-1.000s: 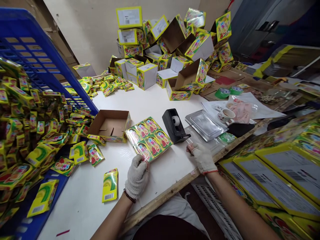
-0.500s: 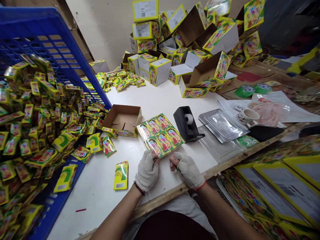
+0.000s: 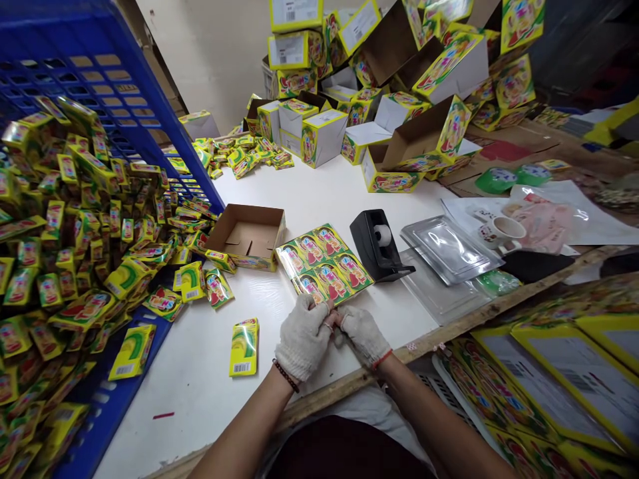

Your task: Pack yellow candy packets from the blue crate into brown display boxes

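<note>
A flat block of several small yellow-green packets in clear wrap point(image 3: 327, 263) lies on the white table point(image 3: 324, 199). Both my hands wear white knit gloves and meet at the block's near edge. My left hand point(image 3: 302, 336) is curled, its fingertips pinched on that edge. My right hand point(image 3: 362, 334) is curled too, fingertips pressed against the left hand's fingers at the same spot. What sits between the fingers is too small to name. A black tape dispenser point(image 3: 378, 246) stands just right of the block.
A tipped blue crate point(image 3: 94, 100) spills many small packets point(image 3: 74, 253) at the left. An open brown box point(image 3: 247, 236) sits behind the block. One loose packet point(image 3: 244, 346) lies near my left hand. Yellow cartons point(image 3: 389, 73) pile up at the back. Clear plastic trays point(image 3: 444, 246) and a cup point(image 3: 499, 231) lie right.
My right hand came from beside the tape dispenser leftward to meet my left hand at the block's near edge. The view shifted slightly.
</note>
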Motion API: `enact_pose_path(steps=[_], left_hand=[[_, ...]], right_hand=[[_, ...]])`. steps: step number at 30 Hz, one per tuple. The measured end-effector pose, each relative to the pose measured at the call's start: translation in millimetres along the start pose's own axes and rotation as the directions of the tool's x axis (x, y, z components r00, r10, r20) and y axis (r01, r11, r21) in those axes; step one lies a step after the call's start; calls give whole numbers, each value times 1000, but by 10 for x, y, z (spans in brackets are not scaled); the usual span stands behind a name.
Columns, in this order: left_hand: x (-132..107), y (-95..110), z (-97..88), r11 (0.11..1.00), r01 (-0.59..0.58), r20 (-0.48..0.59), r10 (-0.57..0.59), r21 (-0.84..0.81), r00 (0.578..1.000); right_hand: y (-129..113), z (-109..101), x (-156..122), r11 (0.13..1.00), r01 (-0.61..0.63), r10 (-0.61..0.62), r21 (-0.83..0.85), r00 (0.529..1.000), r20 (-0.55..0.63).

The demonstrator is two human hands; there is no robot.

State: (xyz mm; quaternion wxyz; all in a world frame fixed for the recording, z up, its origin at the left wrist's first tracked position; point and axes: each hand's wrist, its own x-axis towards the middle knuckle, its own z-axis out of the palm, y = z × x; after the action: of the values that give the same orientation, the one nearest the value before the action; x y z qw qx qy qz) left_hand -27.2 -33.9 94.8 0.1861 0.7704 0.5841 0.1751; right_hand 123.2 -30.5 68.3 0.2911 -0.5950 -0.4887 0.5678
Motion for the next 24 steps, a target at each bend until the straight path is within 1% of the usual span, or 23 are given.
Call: enact_pose_path(steps=[2,3,4,6,9,12,13,14,15,16,17,18,19,20,21,22,23,24], left_hand=[[21,61,35,995,70,-31,-68,66,997],[27,77,70,991,89,-59,-84,104,995],[30,82,113,986,96,-101,-82,138,991],[30,66,213,979,75,-204,-36,189,978],[31,13,352,973,31,-327,47,228,944],[26,-36,441,979,24,-389,58,204,919],[14,-51,456,984,16,-401,58,180,914],[-7,-66,464,990,-7,-413,65,141,908],[-36,-83,462,996,-48,-431,79,81,899],[-70,-102,451,995,-104,-458,91,-3,884],[-101,-122,428,981,-160,-490,89,-106,867],[-122,-144,394,955,-197,-525,53,-223,850],[-121,-169,347,916,-193,-544,-32,-351,838],[-92,-196,289,859,-136,-519,-166,-494,838],[-28,-227,222,776,-40,-443,-316,-630,839],[72,-265,149,674,70,-332,-449,-736,830],[202,-309,75,555,187,-193,-554,-811,810],[352,-362,4,476,258,-94,-598,-841,796]], right_hand=[[20,25,48,999,-33,33,-43,999,-5],[31,42,59,997,-48,48,-63,999,-11],[43,57,57,995,-58,57,-81,998,-18],[59,64,16,991,-56,53,-118,998,-26],[30,-39,-112,981,9,-16,-195,999,-31],[-102,-241,-200,957,112,-143,-268,985,-100],[-166,-298,-191,941,164,-212,-296,967,-138],[-238,-338,-156,915,228,-297,-334,939,-173],[-315,-354,-97,873,298,-394,-386,898,-197],[-394,-344,-18,812,362,-491,-458,849,-198],[-470,-310,74,734,402,-570,-548,803,-174],[-540,-257,169,648,404,-616,-646,777,-132],[-599,-191,260,561,371,-622,-740,779,-81],[-644,-122,337,472,322,-603,-821,797,-34],[-673,-58,397,388,269,-574,-882,819,-2],[-685,-6,438,318,227,-549,-920,836,16],[-683,30,463,269,201,-539,-942,842,26],[-671,48,475,238,192,-541,-952,840,34]])
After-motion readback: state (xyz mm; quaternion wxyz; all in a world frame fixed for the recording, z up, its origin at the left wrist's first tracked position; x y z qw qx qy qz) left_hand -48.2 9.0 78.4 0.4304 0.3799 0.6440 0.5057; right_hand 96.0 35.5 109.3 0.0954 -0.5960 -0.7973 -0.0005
